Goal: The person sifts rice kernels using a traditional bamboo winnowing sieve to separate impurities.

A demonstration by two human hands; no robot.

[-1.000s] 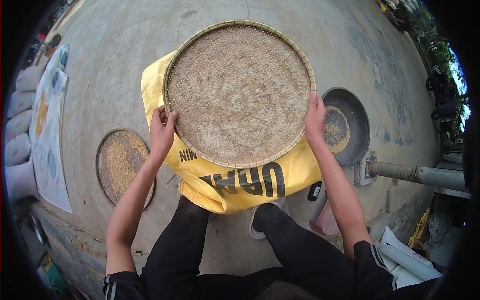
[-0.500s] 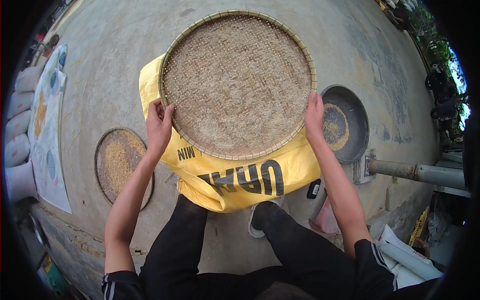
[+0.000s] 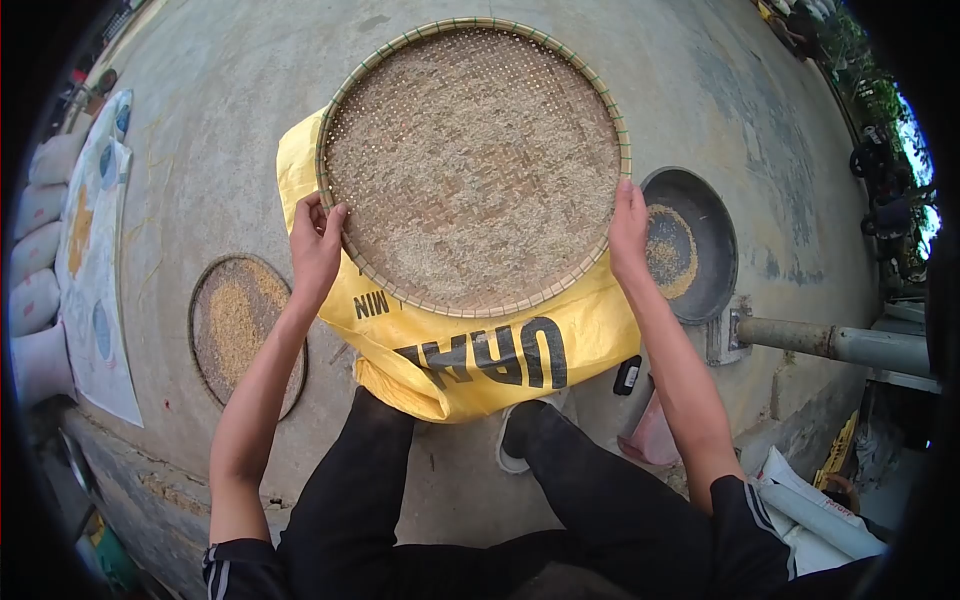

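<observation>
A large round woven bamboo sieve (image 3: 420,45) holds a thin layer of pale grain (image 3: 475,165) spread over its mesh. My left hand (image 3: 315,248) grips its rim at the lower left, and my right hand (image 3: 628,230) grips the rim at the right. I hold the sieve above a yellow sack (image 3: 480,355) with black letters, which lies on the concrete floor (image 3: 200,150). My black trouser legs and one shoe (image 3: 515,435) show below the sack.
A flat round tray with yellow grain (image 3: 240,325) lies on the floor to the left. A dark metal pan with some grain (image 3: 700,245) sits to the right, beside a grey pipe (image 3: 840,345). Filled sacks (image 3: 40,250) and a printed sheet (image 3: 95,250) line the far left.
The sieve has moved up and away from me and a little to the left since the earliest frame, and both hands went with it. The grain layer has shifted slightly.
</observation>
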